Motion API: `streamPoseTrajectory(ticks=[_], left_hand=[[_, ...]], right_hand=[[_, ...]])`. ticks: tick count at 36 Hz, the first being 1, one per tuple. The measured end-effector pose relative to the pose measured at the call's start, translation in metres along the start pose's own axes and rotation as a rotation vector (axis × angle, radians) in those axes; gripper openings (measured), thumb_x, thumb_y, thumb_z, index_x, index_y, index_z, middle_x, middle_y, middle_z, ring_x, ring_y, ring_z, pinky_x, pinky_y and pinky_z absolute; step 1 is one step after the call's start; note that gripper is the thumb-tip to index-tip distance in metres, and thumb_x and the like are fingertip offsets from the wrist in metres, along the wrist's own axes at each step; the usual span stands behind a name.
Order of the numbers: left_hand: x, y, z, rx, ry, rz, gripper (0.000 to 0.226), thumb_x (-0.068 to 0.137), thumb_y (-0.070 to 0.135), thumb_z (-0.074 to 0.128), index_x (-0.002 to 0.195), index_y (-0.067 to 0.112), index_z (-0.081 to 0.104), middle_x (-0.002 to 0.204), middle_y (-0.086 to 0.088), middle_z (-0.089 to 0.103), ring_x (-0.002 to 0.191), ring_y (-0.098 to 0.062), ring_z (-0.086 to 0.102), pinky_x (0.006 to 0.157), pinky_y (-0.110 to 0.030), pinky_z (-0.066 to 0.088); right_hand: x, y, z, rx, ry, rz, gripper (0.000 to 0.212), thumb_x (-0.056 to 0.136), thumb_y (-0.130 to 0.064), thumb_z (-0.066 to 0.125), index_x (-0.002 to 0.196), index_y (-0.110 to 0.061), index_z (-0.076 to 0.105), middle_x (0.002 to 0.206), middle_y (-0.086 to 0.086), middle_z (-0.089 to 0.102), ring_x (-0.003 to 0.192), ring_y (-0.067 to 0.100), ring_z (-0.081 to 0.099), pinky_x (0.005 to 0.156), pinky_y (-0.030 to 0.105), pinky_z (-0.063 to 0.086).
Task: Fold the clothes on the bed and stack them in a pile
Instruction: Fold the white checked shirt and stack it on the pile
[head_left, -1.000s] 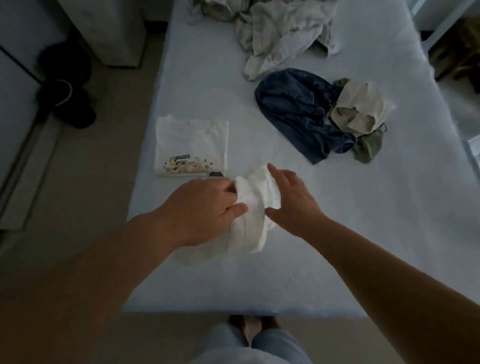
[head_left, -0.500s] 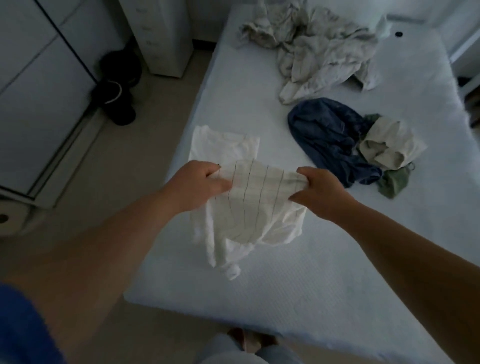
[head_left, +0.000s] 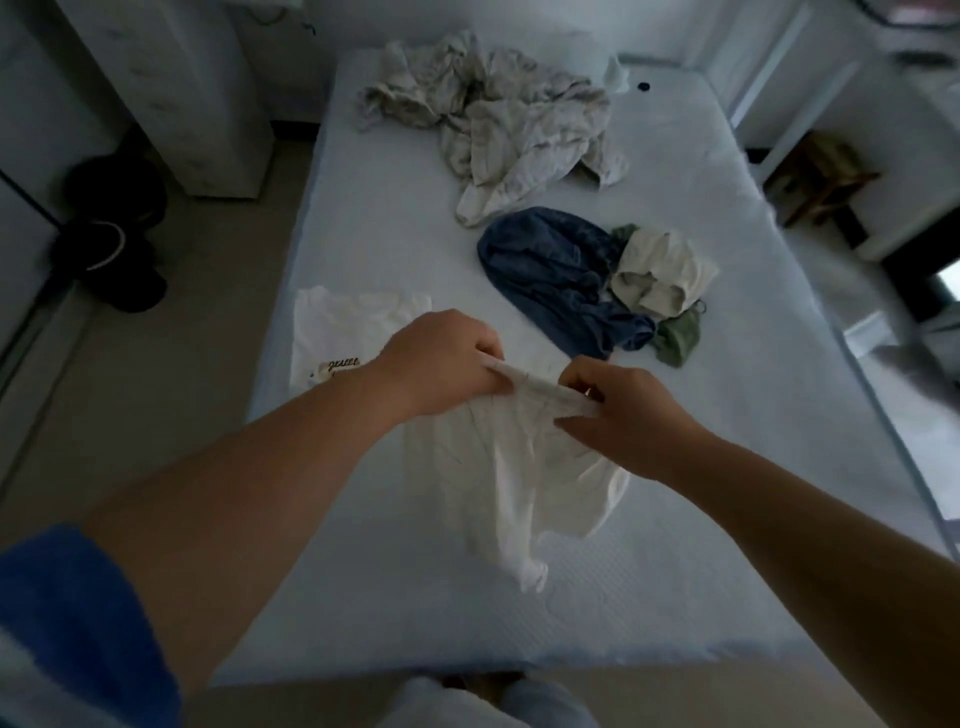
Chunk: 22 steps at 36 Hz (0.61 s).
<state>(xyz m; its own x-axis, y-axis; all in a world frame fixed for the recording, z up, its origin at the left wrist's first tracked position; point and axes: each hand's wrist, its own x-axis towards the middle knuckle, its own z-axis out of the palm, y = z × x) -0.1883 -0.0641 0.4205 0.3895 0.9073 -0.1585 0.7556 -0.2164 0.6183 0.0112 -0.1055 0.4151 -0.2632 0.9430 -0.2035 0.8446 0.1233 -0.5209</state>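
Note:
A white garment (head_left: 514, 478) hangs above the near part of the bed (head_left: 395, 218), held by its top edge. My left hand (head_left: 441, 358) grips that edge on the left and my right hand (head_left: 628, 410) pinches it on the right, the two hands close together. A folded white T-shirt with a print (head_left: 348, 327) lies flat near the bed's left edge, partly hidden by my left arm. Farther back lie a crumpled blue garment (head_left: 556, 275), a cream garment (head_left: 660, 270) over a green one (head_left: 675, 338), and a rumpled pale heap (head_left: 509, 119).
A white drawer unit (head_left: 197, 104) stands left of the bed, with dark objects (head_left: 109, 228) on the floor beside it. A wooden stool (head_left: 826, 176) sits at the right. My legs (head_left: 488, 701) stand at the bed's near edge.
My hands have drawn closer together along the white garment's top edge, so it now hangs narrower and longer. The view has tilted up, showing more of the bed's far end.

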Motion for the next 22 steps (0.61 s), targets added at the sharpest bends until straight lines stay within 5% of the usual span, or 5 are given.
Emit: streamPoseTrajectory(ticks=[4,11,15,18,22], left_hand=[[-0.004,0.021,0.018,0.045,0.255,0.262,0.004,0.076,0.012,0.069,0.076,0.011,0.065,0.069,0.01,0.049,0.066,-0.013,0.051,0.054,-0.019,0.029],[-0.008,0.042,0.043,0.019,0.248,0.364,0.01,0.067,-0.005,0.069,0.07,0.003,0.064,0.069,-0.007,0.055,0.061,-0.021,0.052,0.056,-0.023,0.037],[0.002,0.062,0.056,0.023,0.232,0.388,0.01,0.066,-0.002,0.067,0.069,0.005,0.061,0.07,0.002,0.047,0.06,-0.016,0.047,0.055,-0.017,0.034],[0.011,0.072,0.067,0.048,0.208,0.295,0.011,0.07,0.0,0.069,0.075,0.008,0.064,0.074,0.007,0.044,0.063,-0.012,0.046,0.057,-0.019,0.036],[0.017,0.083,0.085,0.092,0.001,0.172,0.017,0.069,0.029,0.077,0.081,0.035,0.068,0.078,0.013,0.042,0.069,0.003,0.046,0.059,-0.011,0.03]], right_hand=[[-0.027,0.017,0.016,0.067,-0.124,0.067,0.03,0.078,-0.035,0.069,0.095,-0.034,0.045,0.085,-0.013,0.054,0.08,0.01,0.053,0.069,0.025,0.045],[-0.047,0.052,0.015,0.335,-0.367,0.118,0.028,0.078,-0.033,0.072,0.093,-0.035,0.049,0.094,-0.012,0.055,0.088,0.011,0.052,0.078,0.025,0.044],[-0.051,0.084,0.001,0.492,-0.508,0.151,0.015,0.088,-0.021,0.06,0.102,-0.015,0.062,0.098,0.007,0.062,0.092,0.022,0.057,0.084,0.032,0.045],[-0.056,0.111,-0.018,0.536,-0.608,0.194,0.017,0.091,-0.007,0.052,0.106,-0.009,0.06,0.093,0.006,0.059,0.082,0.016,0.057,0.072,0.029,0.05],[-0.064,0.147,-0.047,0.241,-0.621,0.118,0.008,0.089,-0.02,0.06,0.095,-0.015,0.059,0.088,0.002,0.065,0.078,0.016,0.065,0.072,0.028,0.056]])
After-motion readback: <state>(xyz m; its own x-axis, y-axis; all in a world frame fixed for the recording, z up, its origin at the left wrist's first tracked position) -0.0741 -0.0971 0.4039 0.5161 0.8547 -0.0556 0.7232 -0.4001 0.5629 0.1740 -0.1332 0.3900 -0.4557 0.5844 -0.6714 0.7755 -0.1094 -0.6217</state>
